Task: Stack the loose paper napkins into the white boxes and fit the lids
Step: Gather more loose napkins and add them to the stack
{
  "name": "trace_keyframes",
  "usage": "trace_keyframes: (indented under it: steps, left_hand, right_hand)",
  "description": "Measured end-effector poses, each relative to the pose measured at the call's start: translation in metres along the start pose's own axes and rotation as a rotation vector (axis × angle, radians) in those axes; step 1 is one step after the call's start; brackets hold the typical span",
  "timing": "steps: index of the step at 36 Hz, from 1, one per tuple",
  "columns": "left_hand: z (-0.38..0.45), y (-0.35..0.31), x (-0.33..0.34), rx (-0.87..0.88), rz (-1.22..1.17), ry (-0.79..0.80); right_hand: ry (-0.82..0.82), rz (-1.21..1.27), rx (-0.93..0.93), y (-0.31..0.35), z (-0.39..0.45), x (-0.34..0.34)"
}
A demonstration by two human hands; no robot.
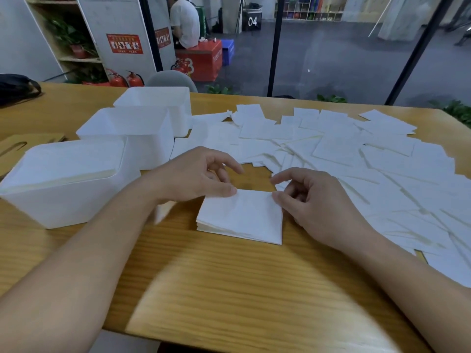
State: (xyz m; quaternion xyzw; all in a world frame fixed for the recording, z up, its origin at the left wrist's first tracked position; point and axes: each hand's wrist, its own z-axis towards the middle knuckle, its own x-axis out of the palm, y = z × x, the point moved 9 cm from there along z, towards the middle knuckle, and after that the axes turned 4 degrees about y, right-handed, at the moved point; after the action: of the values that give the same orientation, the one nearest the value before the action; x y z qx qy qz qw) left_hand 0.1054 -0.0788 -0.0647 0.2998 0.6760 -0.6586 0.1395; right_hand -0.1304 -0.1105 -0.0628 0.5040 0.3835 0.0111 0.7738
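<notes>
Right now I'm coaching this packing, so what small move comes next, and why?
Probably square up the small napkin stack: the left hand and right hand touch its far corners, and its layered edges look uneven. It lies beside the nearest white box.

Left hand (201,174): bare, no rings | right hand (313,200): bare, no rings | forearms: uncovered, no sleeves, no watch visible
</notes>
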Motion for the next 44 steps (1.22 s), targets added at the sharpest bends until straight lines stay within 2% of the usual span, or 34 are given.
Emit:
trace_keyframes:
  steps: [8,12,19,26,30,35,44]
  left_hand:
    - [0.002,0.002,-0.002,0.005,0.193,-0.049]
    - [0.003,-0.001,-0.018,0.054,0.238,-0.188]
    - [0.005,0.009,-0.024,0.028,0.333,-0.428]
    - [0.021,0.001,-0.029,0.045,0.481,-0.514]
    - [0.024,0.007,-0.040,-0.042,0.519,-0.566]
    - [0.023,0.025,-0.039,-0.184,0.594,-0.508]
    - [0.012,0.016,-0.044,-0.137,0.605,-0.504]
  right_hand:
    - [-0.023,-0.273,-0.051,0.005,-0.001,0.002]
    - [-0.044,-0.413,-0.101,0.021,-0.004,0.002]
    - [0.262,-0.555,-0.215,0.043,-0.020,0.049]
    - [0.320,-0.493,-0.257,0.044,-0.005,0.055]
    - [0.355,-0.463,-0.271,0.042,0.008,0.054]
    - [0.324,-0.467,-0.299,0.041,0.007,0.054]
    - [0.238,-0.393,-0.272,0.033,-0.004,0.036]
